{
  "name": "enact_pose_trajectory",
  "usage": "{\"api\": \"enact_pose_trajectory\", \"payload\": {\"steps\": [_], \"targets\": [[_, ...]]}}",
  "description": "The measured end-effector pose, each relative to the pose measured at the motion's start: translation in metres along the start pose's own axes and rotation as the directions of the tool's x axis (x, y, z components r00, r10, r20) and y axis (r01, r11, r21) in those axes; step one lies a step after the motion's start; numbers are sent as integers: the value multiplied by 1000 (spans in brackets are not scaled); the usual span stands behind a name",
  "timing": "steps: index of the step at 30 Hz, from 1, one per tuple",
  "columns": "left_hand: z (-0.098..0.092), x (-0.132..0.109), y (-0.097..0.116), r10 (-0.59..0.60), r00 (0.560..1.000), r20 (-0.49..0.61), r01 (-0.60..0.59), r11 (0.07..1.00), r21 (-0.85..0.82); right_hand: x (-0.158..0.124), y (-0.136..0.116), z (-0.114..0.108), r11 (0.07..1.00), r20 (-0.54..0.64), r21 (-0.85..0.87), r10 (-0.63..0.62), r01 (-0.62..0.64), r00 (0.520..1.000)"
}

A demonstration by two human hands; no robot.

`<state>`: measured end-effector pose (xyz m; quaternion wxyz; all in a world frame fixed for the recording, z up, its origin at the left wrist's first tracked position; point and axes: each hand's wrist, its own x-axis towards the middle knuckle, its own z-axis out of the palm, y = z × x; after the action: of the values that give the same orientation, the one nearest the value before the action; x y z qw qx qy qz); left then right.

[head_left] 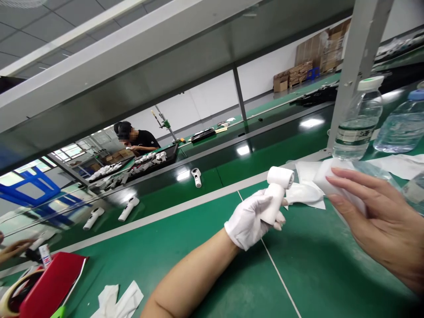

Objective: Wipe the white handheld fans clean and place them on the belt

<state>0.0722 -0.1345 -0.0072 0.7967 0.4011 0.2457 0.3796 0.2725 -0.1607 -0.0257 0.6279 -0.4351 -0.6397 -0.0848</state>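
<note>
My left hand [250, 221], in a white glove with bare fingertips, is wrapped round the handle of a white plastic part [276, 192]. The part's round, tube-like head points up and to the right, above the green tabletop [205, 247]. At the right, my bare right hand [374, 207] holds a white, slightly blurred wad [341, 181] between thumb and fingers, apart from the plastic part. White cloth pieces [306, 194] lie on the table between the two hands.
Behind the table, a dark green conveyor [218, 172] carries several white parts. Two water bottles [356, 123] stand at the right by a metal post [351, 70]. A red folder [54, 282] and white scraps [117, 300] lie at the lower left. A person [139, 139] works across the line.
</note>
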Motion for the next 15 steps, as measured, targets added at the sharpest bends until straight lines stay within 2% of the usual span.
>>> {"api": "enact_pose_trajectory", "payload": {"steps": [2,4,6,7,10,12,14,15], "targets": [[-5,4,3,-23,1000,22,22,1000,18,0,-2,0,1000,-2,5,9,-9,1000],[-14,13,11,-6,998,-62,22,961,275,-2,-2,0,1000,11,15,11,-11,1000],[-29,29,25,95,975,-201,42,809,586,-4,-1,2,999,32,33,5,-6,999],[-38,38,33,163,950,-266,69,723,688,-5,1,3,999,42,44,-3,1,999],[-54,63,61,292,886,-359,120,604,788,-7,3,5,997,90,58,-50,45,995],[-47,73,74,319,876,-362,131,564,815,-7,3,5,995,125,58,-87,81,988],[-26,78,81,317,883,-345,126,547,828,-6,2,5,990,120,98,-112,101,986],[-14,79,82,314,893,-323,108,546,831,-5,3,6,989,105,66,-140,134,985]]}}
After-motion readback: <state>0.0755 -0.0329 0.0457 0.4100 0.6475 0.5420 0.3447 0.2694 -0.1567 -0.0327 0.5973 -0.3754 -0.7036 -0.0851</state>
